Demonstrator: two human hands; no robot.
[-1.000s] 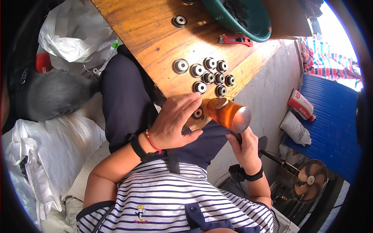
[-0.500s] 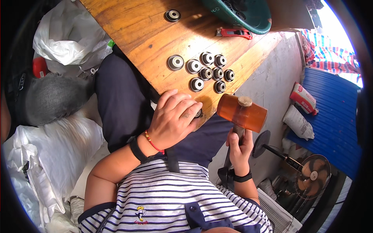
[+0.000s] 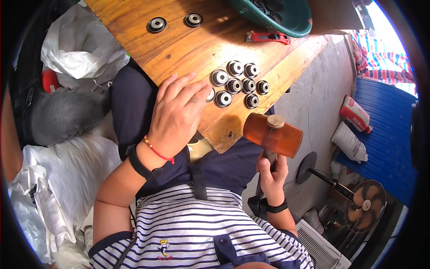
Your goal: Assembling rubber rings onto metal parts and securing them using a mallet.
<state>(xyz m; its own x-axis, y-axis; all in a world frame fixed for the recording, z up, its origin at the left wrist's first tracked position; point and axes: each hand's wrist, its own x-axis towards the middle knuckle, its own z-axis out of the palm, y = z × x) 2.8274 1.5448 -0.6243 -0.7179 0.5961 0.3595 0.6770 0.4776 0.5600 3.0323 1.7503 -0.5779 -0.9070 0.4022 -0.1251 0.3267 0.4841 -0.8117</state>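
Note:
My left hand (image 3: 177, 112) lies stretched over the table's near edge, fingers extended. A small black wheel with a metal bearing (image 3: 210, 94) sits against its fingertips, partly covered by them; the thumb is mostly hidden. My right hand (image 3: 273, 172) is closed round the handle of a mallet, whose translucent orange head (image 3: 274, 135) is raised just off the table's near corner. Several more such wheels (image 3: 234, 85) stand grouped beside my left fingers. Farther off on the left, two wheels (image 3: 156, 24) lie apart.
The wooden table (image 3: 179, 49) narrows to a stained corner with a small dark hole. A red box cutter (image 3: 268, 37) lies near a green basin (image 3: 299, 29) with dark parts inside. White sacks (image 3: 67, 179) stand at left. A fan (image 3: 365, 205) is on the right.
My left hand has moved left and farther from me, off the table's corner. The corner is now uncovered. A second wheel lies at the far left. The mallet stays in my right hand.

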